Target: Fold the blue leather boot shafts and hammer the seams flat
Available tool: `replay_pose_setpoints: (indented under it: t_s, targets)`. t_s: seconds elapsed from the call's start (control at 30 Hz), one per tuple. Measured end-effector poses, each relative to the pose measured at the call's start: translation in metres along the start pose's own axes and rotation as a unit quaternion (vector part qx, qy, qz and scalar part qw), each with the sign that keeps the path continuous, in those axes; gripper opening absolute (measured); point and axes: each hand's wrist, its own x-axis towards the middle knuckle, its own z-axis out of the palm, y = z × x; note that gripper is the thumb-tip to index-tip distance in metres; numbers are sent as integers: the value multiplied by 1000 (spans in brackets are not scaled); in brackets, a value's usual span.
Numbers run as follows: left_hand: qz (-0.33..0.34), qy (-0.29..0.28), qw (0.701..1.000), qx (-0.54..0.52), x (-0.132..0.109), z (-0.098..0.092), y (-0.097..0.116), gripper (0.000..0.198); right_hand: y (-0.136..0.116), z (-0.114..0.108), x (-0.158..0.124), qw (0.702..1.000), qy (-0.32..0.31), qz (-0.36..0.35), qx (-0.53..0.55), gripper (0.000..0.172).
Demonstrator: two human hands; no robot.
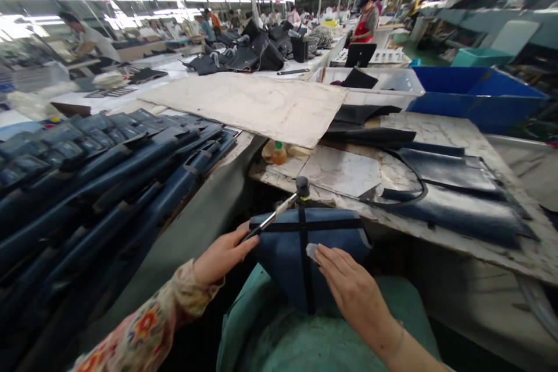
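A dark blue leather piece (279, 250) crossed by black straps lies over my lap, against the table's front edge. My left hand (229, 253) is closed round the dark handle of a metal-shafted tool (274, 216), at the piece's left edge. The tool slants up to the right, near a round black knob (302, 187) at the top of the vertical strap. Fingers together, my right hand (349, 282) rests on the piece right of that strap, holding a small whitish translucent item (311, 250) at its fingertips.
Blue leather pieces (100, 186) are stacked at the left. More dark pieces (462, 197) lie on the worn table (440, 125) at the right. A beige board (257, 102), a white bin (392, 81) and a blue bin (471, 104) stand beyond. People work in the background.
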Motion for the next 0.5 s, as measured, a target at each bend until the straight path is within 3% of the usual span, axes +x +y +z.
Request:
replay_pose_setpoints:
  t_s: [0.1, 0.2, 0.4, 0.5]
  targets:
    - [-50, -10, 995, -89, -40, 14, -7, 49, -2, -1, -3, 1000, -2, -3, -3, 37]
    - [-45, 19, 991, -126, -59, 25, -7, 49, -2, -3, -2, 1000, -6, -3, -5, 36]
    - [-8, 27, 1000, 0, -55, 32, -16, 37, -4, -6, 0, 1000, -3, 0, 0, 35]
    - [4, 52, 999, 0, -56, 29, -18, 37, -4, -7, 1, 1000, 5, 4, 5, 35]
